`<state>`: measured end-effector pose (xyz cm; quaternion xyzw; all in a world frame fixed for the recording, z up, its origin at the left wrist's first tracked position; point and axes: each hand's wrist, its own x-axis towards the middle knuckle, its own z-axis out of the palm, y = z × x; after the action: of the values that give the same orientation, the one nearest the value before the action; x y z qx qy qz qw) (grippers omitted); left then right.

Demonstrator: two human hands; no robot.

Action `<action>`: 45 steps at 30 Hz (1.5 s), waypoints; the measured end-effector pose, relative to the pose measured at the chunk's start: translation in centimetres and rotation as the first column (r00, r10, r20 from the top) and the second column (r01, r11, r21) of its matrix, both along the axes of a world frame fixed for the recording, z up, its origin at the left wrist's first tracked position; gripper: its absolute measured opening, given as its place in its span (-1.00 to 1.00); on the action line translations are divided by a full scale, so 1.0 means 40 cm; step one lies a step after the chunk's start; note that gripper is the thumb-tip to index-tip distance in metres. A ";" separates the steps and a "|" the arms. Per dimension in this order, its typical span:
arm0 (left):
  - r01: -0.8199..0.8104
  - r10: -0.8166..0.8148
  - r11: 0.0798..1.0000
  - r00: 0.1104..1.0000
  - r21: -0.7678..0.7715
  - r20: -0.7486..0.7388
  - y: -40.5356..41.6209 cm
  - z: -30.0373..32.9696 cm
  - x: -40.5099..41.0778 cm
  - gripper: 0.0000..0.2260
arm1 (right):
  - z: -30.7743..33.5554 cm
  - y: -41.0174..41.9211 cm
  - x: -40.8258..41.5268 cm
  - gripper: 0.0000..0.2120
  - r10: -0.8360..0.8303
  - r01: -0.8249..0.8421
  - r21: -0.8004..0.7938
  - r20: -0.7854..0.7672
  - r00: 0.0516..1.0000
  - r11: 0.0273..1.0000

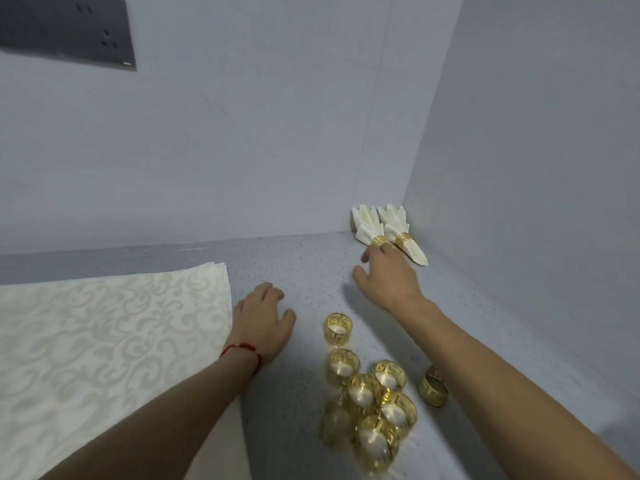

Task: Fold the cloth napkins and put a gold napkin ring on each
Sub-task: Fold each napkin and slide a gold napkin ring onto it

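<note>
A grey speckled stone tabletop is seen from above, closed in by pale grey walls that meet in a corner at the right centre of the frame. A dark grey socket plate is fixed to the wall in the upper left.

A stack of cream damask cloth napkins, still flat and unfolded, is spread over the lower left of the frame. The left hand, with a red string bracelet at the wrist, is laid palm down on the tabletop just beside the right edge of that stack; its grip is released and nothing is held.

In the corner, two folded cream napkins are propped side by side against the wall. The right-hand folded napkin is bound by a gold band and its pointed tip is seen on the tabletop. The left-hand folded napkin is bound by a second gold band, and the lower end of it is hidden behind the right hand. That hand is stretched toward it with fingers spread; whether its grip is on the napkin cannot be told.

A loose cluster of gold openwork napkin rings is gathered at the lower centre, between the two forearms. One ring is set apart above the cluster, and another ring is lying beside the right forearm.
</note>
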<state>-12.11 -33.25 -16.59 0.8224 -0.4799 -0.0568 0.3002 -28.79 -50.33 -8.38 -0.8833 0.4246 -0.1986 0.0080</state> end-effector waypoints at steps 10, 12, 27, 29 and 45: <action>0.046 -0.053 0.995 0.995 -0.093 -0.081 0.269 0.206 -0.029 -0.67 | 0.028 0.606 -0.039 -0.92 0.629 -0.596 0.303 -0.015 0.777 0.744; 0.110 -0.110 0.994 0.993 -0.011 -0.045 0.406 0.205 -0.029 -0.69 | 0.008 0.701 -0.030 -0.81 0.741 -0.657 0.434 -0.036 0.671 0.616; 0.257 -0.272 0.948 0.961 0.187 0.056 1.023 0.087 -0.049 -0.72 | -0.065 0.869 0.005 -0.84 0.758 -0.614 0.637 0.069 0.648 0.467; 0.265 -0.287 0.942 0.954 0.207 0.085 1.023 0.083 -0.048 -0.66 | -0.065 0.873 0.007 -0.79 0.757 -0.605 0.635 0.049 0.652 0.480; 0.263 -0.287 0.919 0.957 0.293 0.041 1.008 0.108 -0.040 -0.74 | -0.083 0.871 0.020 -0.83 0.749 -0.647 0.610 0.127 0.650 0.458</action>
<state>-13.72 7.08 -12.26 0.7830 -0.5895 -0.1327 0.1478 -28.01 -15.48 -11.68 -0.9385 0.0626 0.0411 0.3370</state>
